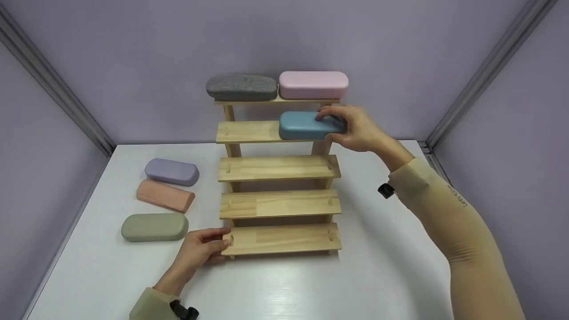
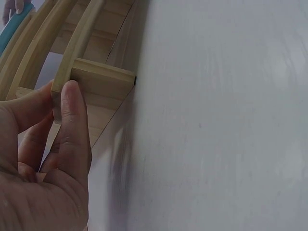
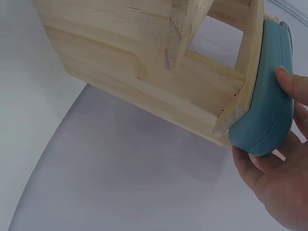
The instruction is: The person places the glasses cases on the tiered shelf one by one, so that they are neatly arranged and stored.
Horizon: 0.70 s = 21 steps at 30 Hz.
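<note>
Tan sleeve [image 1: 471,240] fabric fills the lower right of my head feed, the closest thing to that camera. Past it I read a white worktop [image 1: 382,275], and standing on that a five-tier wooden stand [image 1: 284,168]. Along its top sit a grey case [image 1: 242,88] and a pink case [image 1: 313,85], side by side. To the stand's left, on the worktop, lie a green case [image 1: 154,227], an orange case [image 1: 164,195] and a lilac case [image 1: 171,171].

What I watch is the blue case [image 1: 298,126]: it is at the right half of the second tier [image 1: 249,131] from the top, its long axis running along the board, left to right. The right hand [image 1: 358,129] is the nearer one; its fingers [image 1: 331,110] are clamped round the case's right end, so most of the case reaches out to their left. My right wrist feed shows it close against the wood. Far lower, the left hand [image 1: 200,250] pinches the left end of the lowest tier [image 1: 284,240], well apart from the blue case.
</note>
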Each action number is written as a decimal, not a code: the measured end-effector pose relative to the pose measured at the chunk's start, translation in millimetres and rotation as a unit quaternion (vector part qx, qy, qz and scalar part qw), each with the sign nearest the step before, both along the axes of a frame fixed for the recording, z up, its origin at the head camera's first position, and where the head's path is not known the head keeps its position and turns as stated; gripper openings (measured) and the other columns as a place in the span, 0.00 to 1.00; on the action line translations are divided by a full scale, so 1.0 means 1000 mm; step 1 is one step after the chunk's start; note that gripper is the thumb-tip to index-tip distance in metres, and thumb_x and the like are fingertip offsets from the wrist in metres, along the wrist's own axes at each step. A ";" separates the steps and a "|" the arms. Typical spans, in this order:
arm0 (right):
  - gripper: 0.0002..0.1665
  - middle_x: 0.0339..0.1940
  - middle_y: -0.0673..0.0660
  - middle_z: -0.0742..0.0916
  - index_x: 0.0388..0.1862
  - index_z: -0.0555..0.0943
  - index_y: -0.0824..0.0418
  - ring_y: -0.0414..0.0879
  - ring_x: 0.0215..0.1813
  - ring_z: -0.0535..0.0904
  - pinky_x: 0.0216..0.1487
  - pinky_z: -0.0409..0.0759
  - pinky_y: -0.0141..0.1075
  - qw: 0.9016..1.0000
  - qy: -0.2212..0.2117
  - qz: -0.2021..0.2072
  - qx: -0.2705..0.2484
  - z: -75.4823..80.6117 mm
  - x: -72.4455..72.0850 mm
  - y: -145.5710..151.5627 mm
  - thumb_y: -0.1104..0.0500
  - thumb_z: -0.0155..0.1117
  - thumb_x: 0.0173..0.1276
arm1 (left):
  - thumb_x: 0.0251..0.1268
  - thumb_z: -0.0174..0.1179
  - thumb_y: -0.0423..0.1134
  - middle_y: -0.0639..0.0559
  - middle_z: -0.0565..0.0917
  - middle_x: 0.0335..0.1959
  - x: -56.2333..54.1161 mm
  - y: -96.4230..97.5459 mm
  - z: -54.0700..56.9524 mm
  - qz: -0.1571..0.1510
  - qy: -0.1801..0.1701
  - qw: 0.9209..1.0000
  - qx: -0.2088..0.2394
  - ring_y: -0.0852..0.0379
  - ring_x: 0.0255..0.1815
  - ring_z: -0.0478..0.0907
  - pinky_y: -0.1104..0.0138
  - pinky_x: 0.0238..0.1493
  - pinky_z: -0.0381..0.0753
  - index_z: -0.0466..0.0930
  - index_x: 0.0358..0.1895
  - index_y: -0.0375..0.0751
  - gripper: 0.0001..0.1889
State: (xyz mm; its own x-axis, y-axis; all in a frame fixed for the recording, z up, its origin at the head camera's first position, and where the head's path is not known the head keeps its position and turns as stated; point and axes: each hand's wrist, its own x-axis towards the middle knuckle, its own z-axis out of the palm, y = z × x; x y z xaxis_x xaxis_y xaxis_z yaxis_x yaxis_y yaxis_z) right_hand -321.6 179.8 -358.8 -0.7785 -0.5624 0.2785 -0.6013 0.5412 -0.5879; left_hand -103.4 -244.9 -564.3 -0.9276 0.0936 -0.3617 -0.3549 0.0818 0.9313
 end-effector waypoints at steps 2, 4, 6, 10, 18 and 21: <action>0.29 0.77 0.64 0.86 0.66 0.88 0.59 0.65 0.81 0.79 0.84 0.75 0.59 1.000 0.003 0.000 0.001 0.000 0.000 0.000 0.69 0.79 0.65 | 0.75 0.72 0.32 0.53 0.93 0.50 0.000 0.000 0.000 0.002 -0.001 1.000 -0.002 0.62 0.47 0.90 0.66 0.43 0.97 0.82 0.74 0.29 0.27; 0.29 0.77 0.65 0.86 0.67 0.88 0.60 0.66 0.81 0.79 0.84 0.75 0.60 1.000 0.008 0.002 0.002 0.000 0.000 0.001 0.69 0.79 0.66 | 0.75 0.72 0.32 0.53 0.93 0.51 -0.001 0.000 0.000 0.004 -0.001 1.000 -0.006 0.62 0.47 0.90 0.66 0.43 0.97 0.82 0.74 0.30 0.27; 0.29 0.77 0.65 0.86 0.67 0.88 0.60 0.66 0.81 0.79 0.84 0.75 0.60 1.000 0.011 0.004 0.002 0.000 0.000 0.001 0.69 0.79 0.66 | 0.75 0.73 0.33 0.52 0.93 0.52 -0.001 0.001 -0.001 0.005 -0.002 1.000 -0.008 0.62 0.47 0.90 0.66 0.43 0.97 0.83 0.74 0.30 0.27; 0.30 0.76 0.65 0.87 0.67 0.88 0.60 0.65 0.79 0.80 0.83 0.76 0.59 1.000 0.012 0.007 -0.007 -0.001 -0.001 0.005 0.69 0.80 0.65 | 0.75 0.73 0.33 0.51 0.93 0.52 -0.002 0.002 -0.002 0.004 -0.004 1.000 -0.010 0.62 0.47 0.90 0.65 0.43 0.97 0.83 0.74 0.30 0.27; 0.31 0.73 0.63 0.89 0.68 0.89 0.60 0.62 0.78 0.81 0.83 0.78 0.63 0.999 0.022 -0.008 -0.037 0.003 0.007 0.022 0.67 0.85 0.65 | 0.75 0.73 0.34 0.53 0.93 0.51 -0.004 0.003 -0.003 0.005 -0.005 1.000 -0.011 0.62 0.47 0.90 0.66 0.42 0.97 0.83 0.74 0.31 0.27; 0.29 0.73 0.63 0.90 0.66 0.90 0.60 0.61 0.78 0.82 0.82 0.79 0.63 0.998 0.023 -0.022 -0.058 0.005 0.015 0.032 0.68 0.84 0.66 | 0.76 0.72 0.33 0.52 0.92 0.51 -0.004 0.002 -0.003 0.000 -0.003 1.000 -0.007 0.62 0.47 0.90 0.67 0.43 0.96 0.83 0.74 0.31 0.26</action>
State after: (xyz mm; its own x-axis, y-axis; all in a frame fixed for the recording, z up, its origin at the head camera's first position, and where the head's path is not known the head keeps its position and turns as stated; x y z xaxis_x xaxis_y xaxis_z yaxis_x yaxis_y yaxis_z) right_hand -306.4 211.3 -353.8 -0.7868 -0.4899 0.3754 -0.6060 0.4984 -0.6200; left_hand -107.7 -242.6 -567.1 -0.9256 0.0883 -0.3681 -0.3602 0.0941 0.9281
